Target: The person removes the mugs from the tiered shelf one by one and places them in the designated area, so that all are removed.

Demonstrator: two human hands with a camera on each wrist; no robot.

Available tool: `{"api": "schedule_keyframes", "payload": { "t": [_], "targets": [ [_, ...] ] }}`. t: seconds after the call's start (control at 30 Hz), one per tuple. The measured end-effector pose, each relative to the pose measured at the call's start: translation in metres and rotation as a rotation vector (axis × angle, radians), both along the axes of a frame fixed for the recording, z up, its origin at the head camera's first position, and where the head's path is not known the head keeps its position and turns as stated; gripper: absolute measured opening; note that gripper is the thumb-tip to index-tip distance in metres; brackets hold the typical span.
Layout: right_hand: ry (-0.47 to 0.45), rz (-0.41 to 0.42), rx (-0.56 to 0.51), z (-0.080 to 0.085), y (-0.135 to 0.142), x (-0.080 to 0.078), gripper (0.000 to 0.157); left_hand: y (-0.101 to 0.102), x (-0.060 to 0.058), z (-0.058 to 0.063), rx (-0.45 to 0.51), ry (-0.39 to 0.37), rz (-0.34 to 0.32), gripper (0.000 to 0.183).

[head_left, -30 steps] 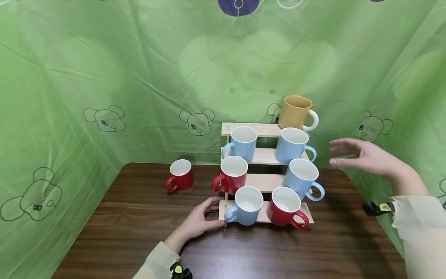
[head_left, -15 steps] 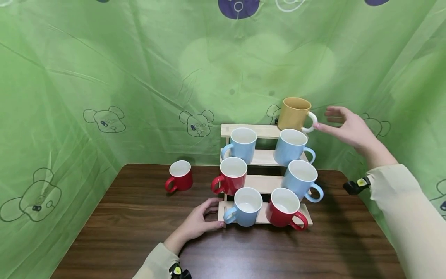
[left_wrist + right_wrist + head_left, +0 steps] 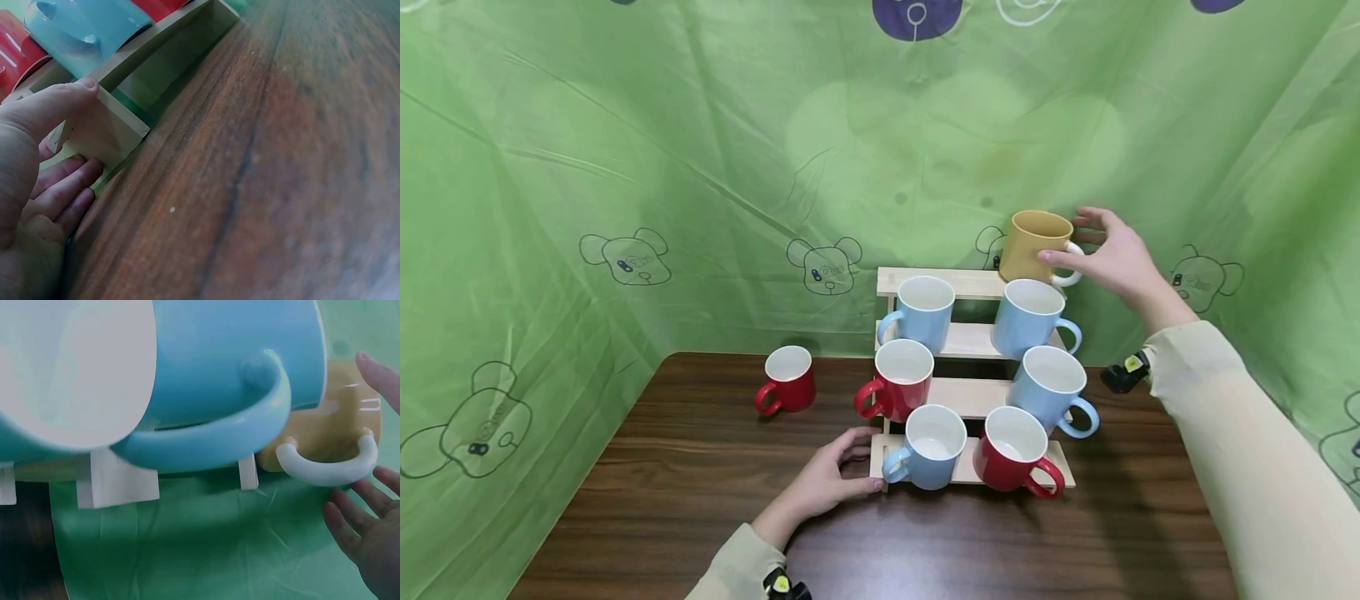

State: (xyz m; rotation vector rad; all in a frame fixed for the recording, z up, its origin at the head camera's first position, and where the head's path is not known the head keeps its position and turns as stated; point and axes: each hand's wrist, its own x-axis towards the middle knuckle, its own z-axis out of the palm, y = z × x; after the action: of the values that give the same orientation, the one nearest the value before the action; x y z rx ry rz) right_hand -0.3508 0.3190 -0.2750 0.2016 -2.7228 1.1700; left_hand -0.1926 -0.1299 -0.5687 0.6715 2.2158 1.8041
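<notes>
**Yellow mug on the highest shelf, right hand around its handle**

In the head view, the yellow mug (image 3: pixel 1024 247) stands upright at the right end of the far, highest shelf of the wooden rack (image 3: pixel 977 285). The right hand (image 3: pixel 1112 254) is at its right side, with the fingers spread and not closed: the thumb is on the near side of the white handle (image 3: pixel 1063 281), the other fingers on the far side. Whether the thumb touches the mug, I cannot tell. The mug seems to be ceramic, so I expect it rather heavy, stiff, a little slippery and easy to chip. A good hold would be the handle together with the wall beside it, because a blue mug (image 3: pixel 1026 321) stands just below, on the near side. The mug is yellow inside also.

In the left wrist view, the left hand (image 3: pixel 37 156) grips the left end of the rack. Its thumb lies on the lowest shelf, and its fingers bend against the side board. The wood looks thin and light, so perhaps it slides easily on the table (image 3: pixel 250 187).

In the right wrist view, the yellow wall is glossy, with bright reflections, and the rounded handle leaves a gap wide enough for fingers.
</notes>
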Motion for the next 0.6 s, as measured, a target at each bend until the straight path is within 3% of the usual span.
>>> {"api": "schedule_keyframes", "payload": {
  "t": [0.37,0.6],
  "targets": [
    [-0.004,-0.013,-0.031,-0.009,-0.013,-0.011,0.116,0.000,0.002,0.003,-0.004,0.006,0.002,0.076],
    [-0.001,-0.022,-0.112,-0.015,-0.024,-0.015,0.116,-0.001,0.004,0.002,-0.011,0.009,0.001,0.077]
  ]
}}
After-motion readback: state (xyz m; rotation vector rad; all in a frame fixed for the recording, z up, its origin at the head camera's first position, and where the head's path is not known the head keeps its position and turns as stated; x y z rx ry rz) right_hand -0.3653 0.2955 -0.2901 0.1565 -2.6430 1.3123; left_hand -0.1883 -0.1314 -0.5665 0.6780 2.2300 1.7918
